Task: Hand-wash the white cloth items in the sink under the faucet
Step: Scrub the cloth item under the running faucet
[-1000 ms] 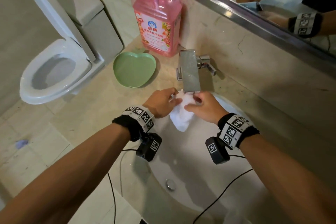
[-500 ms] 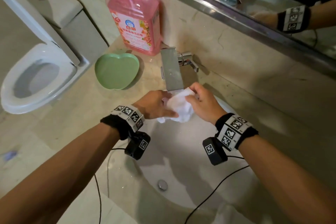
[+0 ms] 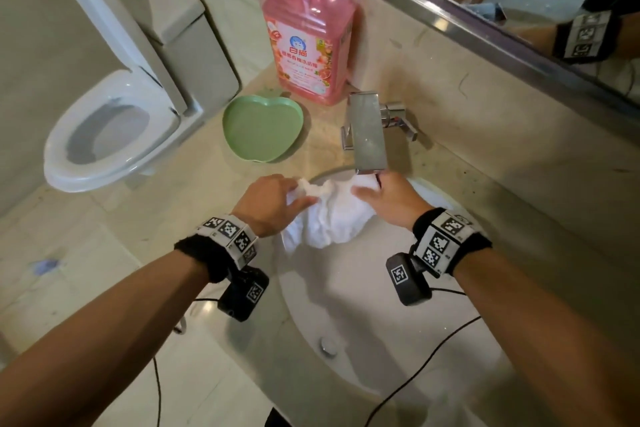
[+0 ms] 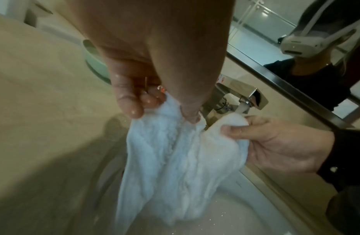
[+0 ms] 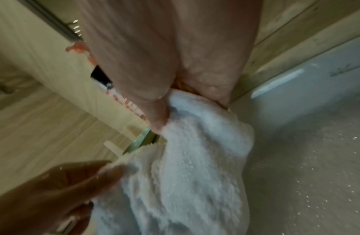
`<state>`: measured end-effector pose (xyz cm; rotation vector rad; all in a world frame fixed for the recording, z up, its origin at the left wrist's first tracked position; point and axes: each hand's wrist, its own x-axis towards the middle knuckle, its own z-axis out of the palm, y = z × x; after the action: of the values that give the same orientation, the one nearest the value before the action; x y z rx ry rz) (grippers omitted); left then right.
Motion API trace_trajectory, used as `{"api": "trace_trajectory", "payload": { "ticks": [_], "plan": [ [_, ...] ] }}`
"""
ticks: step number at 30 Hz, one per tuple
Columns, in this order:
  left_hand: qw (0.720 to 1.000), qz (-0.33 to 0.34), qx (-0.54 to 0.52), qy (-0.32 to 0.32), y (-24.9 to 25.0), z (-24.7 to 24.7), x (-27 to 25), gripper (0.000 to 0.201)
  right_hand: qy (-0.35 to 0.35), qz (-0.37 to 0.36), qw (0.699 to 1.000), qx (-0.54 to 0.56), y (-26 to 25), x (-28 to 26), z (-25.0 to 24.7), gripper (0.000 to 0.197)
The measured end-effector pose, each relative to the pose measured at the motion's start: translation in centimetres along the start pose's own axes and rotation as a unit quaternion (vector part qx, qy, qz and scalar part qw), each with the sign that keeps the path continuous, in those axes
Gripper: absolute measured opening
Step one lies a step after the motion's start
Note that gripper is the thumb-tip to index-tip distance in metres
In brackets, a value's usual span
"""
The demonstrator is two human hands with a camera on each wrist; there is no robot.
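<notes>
- My left hand pinches one top corner of the white cloth, thumb and fingers curled tight on the wet fabric.
- My right hand grips the opposite top edge, fingers curled round a bunched fold just below the faucet spout.
- The cloth hangs stretched between both hands at the centre of the head view, over the upper part of the white sink; its lower end droops toward the basin.
- In the left wrist view, water runs from the spout onto the fold in my right hand.
- A green dish and a pink soap bottle sit on the counter, above my left hand.
</notes>
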<state>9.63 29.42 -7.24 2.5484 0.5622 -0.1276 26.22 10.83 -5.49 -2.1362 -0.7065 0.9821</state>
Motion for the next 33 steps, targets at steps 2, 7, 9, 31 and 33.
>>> {"api": "trace_trajectory", "payload": {
  "ticks": [2,7,9,31,33],
  "plan": [
    [1.0,-0.016,-0.008,0.021,0.0,-0.2,-0.4,0.04,-0.016,0.002,0.998,-0.066,-0.4,0.3,0.9,0.032],
    [0.999,0.045,-0.022,0.014,0.4,-1.0,-1.2,0.039,0.013,0.027,0.999,0.018,-0.8,0.8,1.5,0.042],
    [0.998,0.047,-0.044,-0.01,0.9,-1.2,-1.4,0.041,0.046,0.037,0.995,0.086,-0.5,1.0,1.3,0.023],
    [0.901,-0.196,-0.367,-0.125,9.7,0.2,2.9,0.018,-0.037,-0.024,0.999,0.031,0.2,-2.0,1.7,0.059],
    [0.899,-0.196,-0.364,-0.148,10.5,-0.3,3.0,0.015,0.019,-0.038,0.998,-0.039,0.4,-1.8,1.9,0.058]
  ]
}}
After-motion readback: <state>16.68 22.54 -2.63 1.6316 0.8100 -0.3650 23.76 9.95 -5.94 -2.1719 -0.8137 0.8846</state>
